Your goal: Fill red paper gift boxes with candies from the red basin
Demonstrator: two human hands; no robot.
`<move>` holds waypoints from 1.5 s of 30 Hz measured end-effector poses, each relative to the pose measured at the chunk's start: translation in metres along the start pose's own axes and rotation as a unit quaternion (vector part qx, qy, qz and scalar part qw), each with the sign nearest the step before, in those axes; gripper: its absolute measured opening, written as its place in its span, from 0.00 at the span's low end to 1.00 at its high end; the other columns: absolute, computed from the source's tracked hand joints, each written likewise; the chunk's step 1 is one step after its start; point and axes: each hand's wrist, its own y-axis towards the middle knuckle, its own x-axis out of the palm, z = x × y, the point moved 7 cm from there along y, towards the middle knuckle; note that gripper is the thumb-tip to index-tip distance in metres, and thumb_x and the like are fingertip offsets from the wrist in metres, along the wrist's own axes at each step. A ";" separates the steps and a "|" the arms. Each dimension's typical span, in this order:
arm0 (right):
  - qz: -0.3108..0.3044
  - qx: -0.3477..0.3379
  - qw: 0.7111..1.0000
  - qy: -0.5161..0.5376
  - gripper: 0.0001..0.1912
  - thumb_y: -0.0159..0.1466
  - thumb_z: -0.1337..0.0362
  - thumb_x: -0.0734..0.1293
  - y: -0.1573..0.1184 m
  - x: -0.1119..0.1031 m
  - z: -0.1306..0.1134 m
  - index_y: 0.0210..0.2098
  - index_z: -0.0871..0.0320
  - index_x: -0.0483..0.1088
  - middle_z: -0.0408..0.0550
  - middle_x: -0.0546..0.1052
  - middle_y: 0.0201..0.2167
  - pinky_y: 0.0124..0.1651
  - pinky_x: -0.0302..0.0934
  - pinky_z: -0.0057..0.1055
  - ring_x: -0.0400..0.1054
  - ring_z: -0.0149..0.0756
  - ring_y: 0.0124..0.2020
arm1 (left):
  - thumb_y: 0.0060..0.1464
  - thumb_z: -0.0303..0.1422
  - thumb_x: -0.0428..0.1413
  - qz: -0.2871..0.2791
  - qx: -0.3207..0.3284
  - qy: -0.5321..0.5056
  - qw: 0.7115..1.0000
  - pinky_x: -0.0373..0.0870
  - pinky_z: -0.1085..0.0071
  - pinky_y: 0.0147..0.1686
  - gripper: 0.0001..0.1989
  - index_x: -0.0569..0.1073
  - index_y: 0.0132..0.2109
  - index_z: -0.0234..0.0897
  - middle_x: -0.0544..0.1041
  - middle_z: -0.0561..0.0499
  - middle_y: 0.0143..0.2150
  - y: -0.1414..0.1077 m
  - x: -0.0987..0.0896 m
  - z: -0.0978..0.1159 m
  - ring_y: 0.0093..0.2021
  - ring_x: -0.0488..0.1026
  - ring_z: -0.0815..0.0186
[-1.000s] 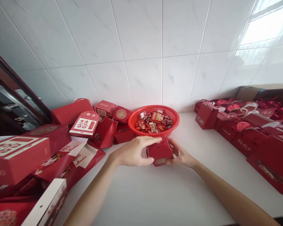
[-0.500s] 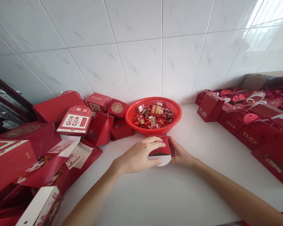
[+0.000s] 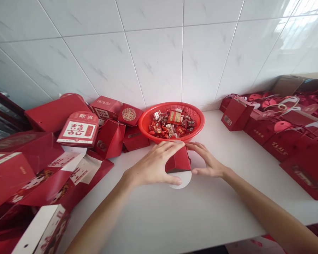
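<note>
A small red box (image 3: pixel 180 159) with a white rounded flap stands on the white table (image 3: pixel 153 215), in front of the red basket (image 3: pixel 200 132) of wrapped sweets. My left hand (image 3: pixel 151 164) is wrapped round its left side, the thumb lying on the white flap and the fingers over the top. My right hand (image 3: pixel 208 163) is curved at the box's right side, thumb and fingers apart, with the fingertips near its far right corner; whether they touch it is unclear.
Red boxes (image 3: pixel 78 129) and folded cartons are heaped along the left. Red gift bags (image 3: pixel 235 114) with cord handles line the right, near a brown carton (image 3: pixel 288 84). A tiled wall (image 3: pixel 159 67) rises behind the basket.
My right hand has opened, its thumb now apart from the box. My left fingers have shifted towards the far edge of the box. The view has tilted down slightly.
</note>
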 end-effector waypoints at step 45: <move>0.069 0.045 0.989 -0.123 0.05 0.69 0.61 0.63 0.020 0.004 -0.051 0.43 0.53 0.68 0.53 0.75 0.49 0.45 0.69 0.40 0.72 0.44 0.46 | 0.39 0.52 0.66 -0.080 -0.196 -0.013 0.977 0.70 0.63 0.48 0.48 0.63 0.67 0.50 0.68 0.46 0.63 -0.027 -0.024 -0.038 0.61 0.68 0.47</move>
